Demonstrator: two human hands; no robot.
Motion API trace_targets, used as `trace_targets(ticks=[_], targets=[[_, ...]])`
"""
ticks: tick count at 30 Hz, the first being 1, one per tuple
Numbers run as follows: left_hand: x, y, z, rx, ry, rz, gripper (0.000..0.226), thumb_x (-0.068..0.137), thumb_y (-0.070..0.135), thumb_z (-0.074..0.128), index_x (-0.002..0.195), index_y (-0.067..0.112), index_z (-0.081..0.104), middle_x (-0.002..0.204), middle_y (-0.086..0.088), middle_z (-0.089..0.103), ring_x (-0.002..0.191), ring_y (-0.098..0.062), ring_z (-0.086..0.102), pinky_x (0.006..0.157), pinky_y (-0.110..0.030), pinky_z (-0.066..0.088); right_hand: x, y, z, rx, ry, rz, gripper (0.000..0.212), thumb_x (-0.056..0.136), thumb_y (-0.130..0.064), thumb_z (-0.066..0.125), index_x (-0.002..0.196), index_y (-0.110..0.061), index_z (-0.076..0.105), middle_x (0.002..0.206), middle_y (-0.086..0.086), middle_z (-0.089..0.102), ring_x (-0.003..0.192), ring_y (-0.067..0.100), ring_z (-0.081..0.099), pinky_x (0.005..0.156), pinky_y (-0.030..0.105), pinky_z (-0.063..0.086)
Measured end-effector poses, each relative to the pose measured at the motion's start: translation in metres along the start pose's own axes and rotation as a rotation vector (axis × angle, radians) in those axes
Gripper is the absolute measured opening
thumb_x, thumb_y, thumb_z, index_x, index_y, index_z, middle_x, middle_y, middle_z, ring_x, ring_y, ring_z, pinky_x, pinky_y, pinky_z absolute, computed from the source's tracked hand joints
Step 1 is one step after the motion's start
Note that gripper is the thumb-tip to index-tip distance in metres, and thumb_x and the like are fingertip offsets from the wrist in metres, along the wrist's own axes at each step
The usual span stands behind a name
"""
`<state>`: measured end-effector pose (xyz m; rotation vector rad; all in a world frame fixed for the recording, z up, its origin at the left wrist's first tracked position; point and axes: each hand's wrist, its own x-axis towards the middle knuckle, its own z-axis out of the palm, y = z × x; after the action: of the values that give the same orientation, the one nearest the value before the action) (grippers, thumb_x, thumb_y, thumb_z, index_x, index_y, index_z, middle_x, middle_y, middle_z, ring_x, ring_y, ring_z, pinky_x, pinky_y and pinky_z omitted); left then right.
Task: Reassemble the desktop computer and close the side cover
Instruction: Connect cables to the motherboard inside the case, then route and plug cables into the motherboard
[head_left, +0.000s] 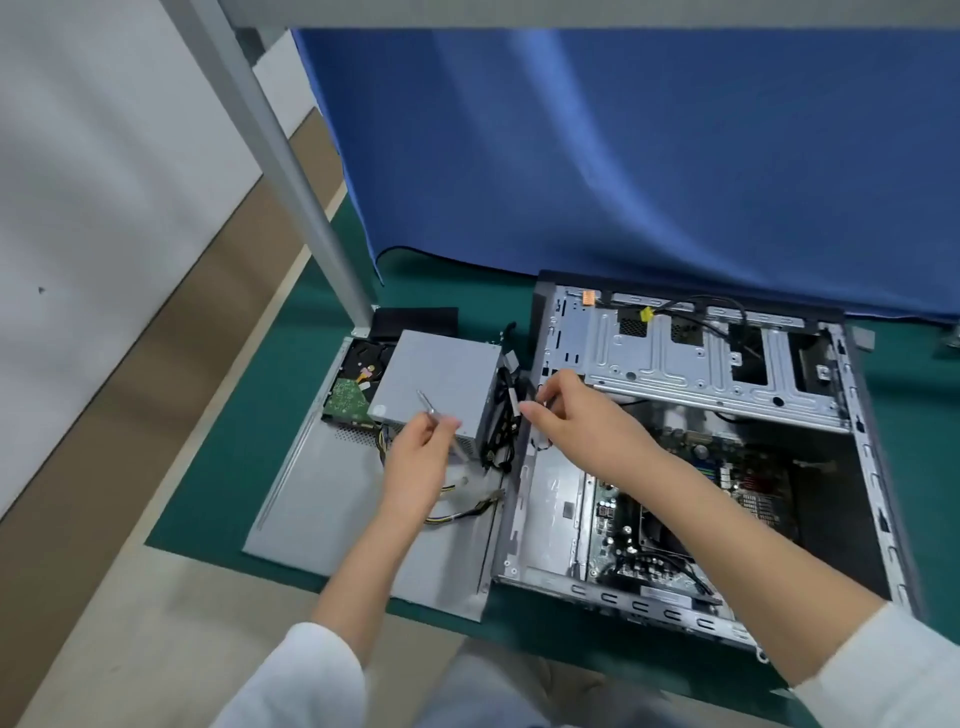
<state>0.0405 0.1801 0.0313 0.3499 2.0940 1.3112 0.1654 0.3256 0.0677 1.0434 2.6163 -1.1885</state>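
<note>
The open computer case (878, 467) lies on its side at the right, motherboard (727, 483) exposed, drive cage (691, 364) at its far end. Left of it the grey side cover (322, 499) lies flat, carrying the grey power supply (441, 374) and a hard drive (345, 397). My left hand (418, 457) grips a thin screwdriver (427, 402) in front of the power supply. My right hand (576, 415) pinches the black cable bundle (511, 405) between the power supply and the case's left wall.
A green mat (234, 452) covers the table under everything. A blue cloth (623, 156) hangs behind the case. A grey metal post (291, 171) stands at the mat's far left corner. Yellow and black wires (467, 512) trail from the power supply across the cover.
</note>
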Motion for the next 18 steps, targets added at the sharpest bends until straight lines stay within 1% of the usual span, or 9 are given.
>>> trace_targets(ticks=[3,5,7,9,11,13,14,16,18], targets=[[0.016,-0.037,-0.025,0.592,-0.104,0.011,0.029,0.098,0.035,0.047,0.078,0.017,0.057,0.062,0.004,0.052,0.068,-0.021,0.054,0.06,-0.03,0.039,0.014,0.001,0.015,-0.059,0.008,0.133,0.034,0.095,-0.047,0.048,0.107,-0.017,0.037,0.076,0.001,0.058,0.064,0.019,0.057,0.059,0.037,0.048],[0.024,-0.052,-0.03,0.907,-0.196,0.018,0.028,0.099,0.038,0.043,0.087,0.018,0.059,0.081,-0.001,0.06,0.084,-0.025,0.059,0.068,-0.031,0.043,0.019,0.003,0.023,-0.089,0.018,0.159,0.035,0.094,-0.046,0.049,0.104,-0.017,0.034,0.065,-0.001,0.054,0.053,0.018,0.051,0.049,0.031,0.038],[0.033,-0.059,-0.029,1.136,-0.236,0.132,0.028,0.1,0.038,0.04,0.1,0.019,0.061,0.102,-0.003,0.06,0.096,-0.024,0.058,0.07,-0.031,0.043,0.022,0.006,0.028,-0.084,0.041,0.167,0.034,0.095,-0.047,0.048,0.102,-0.017,0.033,0.061,-0.002,0.051,0.048,0.016,0.046,0.047,0.029,0.034],[0.04,-0.062,-0.026,1.298,-0.218,0.308,0.029,0.101,0.036,0.038,0.107,0.017,0.059,0.112,-0.004,0.052,0.105,-0.022,0.052,0.068,-0.032,0.041,0.025,0.007,0.03,-0.071,0.055,0.177,0.031,0.096,-0.047,0.044,0.1,-0.018,0.034,0.063,-0.001,0.053,0.05,0.017,0.047,0.048,0.03,0.036],[0.045,-0.065,-0.02,1.431,-0.208,0.479,0.023,0.1,0.031,0.041,0.11,0.015,0.056,0.114,-0.003,0.047,0.107,-0.021,0.045,0.063,-0.03,0.037,0.027,0.009,0.031,-0.094,0.055,0.175,0.029,0.098,-0.046,0.039,0.098,-0.018,0.035,0.066,0.0,0.054,0.053,0.02,0.05,0.05,0.031,0.037],[0.05,-0.071,-0.013,1.522,-0.277,0.587,0.02,0.097,0.023,0.049,0.114,0.014,0.053,0.117,-0.004,0.047,0.109,-0.022,0.043,0.069,-0.03,0.036,0.028,0.011,0.033,-0.128,0.064,0.157,0.028,0.099,-0.046,0.036,0.097,-0.018,0.036,0.065,0.0,0.054,0.053,0.02,0.049,0.049,0.03,0.036],[0.052,-0.075,-0.01,1.558,-0.324,0.595,0.023,0.095,0.019,0.053,0.117,0.013,0.052,0.118,-0.004,0.049,0.111,-0.023,0.044,0.074,-0.03,0.038,0.027,0.011,0.035,-0.137,0.07,0.149,0.028,0.099,-0.046,0.035,0.097,-0.018,0.036,0.065,0.0,0.053,0.052,0.02,0.049,0.047,0.029,0.035],[0.054,-0.082,-0.008,1.612,-0.377,0.514,0.03,0.09,0.009,0.055,0.119,0.012,0.05,0.118,-0.005,0.055,0.11,-0.024,0.05,0.083,-0.031,0.039,0.026,0.013,0.037,-0.145,0.081,0.135,0.028,0.1,-0.046,0.034,0.097,-0.018,0.036,0.066,0.001,0.055,0.051,0.019,0.049,0.047,0.029,0.035],[0.055,-0.088,-0.01,1.625,-0.391,0.416,0.034,0.087,0.004,0.054,0.12,0.012,0.049,0.117,-0.005,0.057,0.106,-0.025,0.056,0.085,-0.033,0.041,0.025,0.014,0.039,-0.155,0.089,0.133,0.027,0.1,-0.046,0.032,0.097,-0.019,0.035,0.065,0.0,0.056,0.05,0.019,0.049,0.046,0.029,0.035]])
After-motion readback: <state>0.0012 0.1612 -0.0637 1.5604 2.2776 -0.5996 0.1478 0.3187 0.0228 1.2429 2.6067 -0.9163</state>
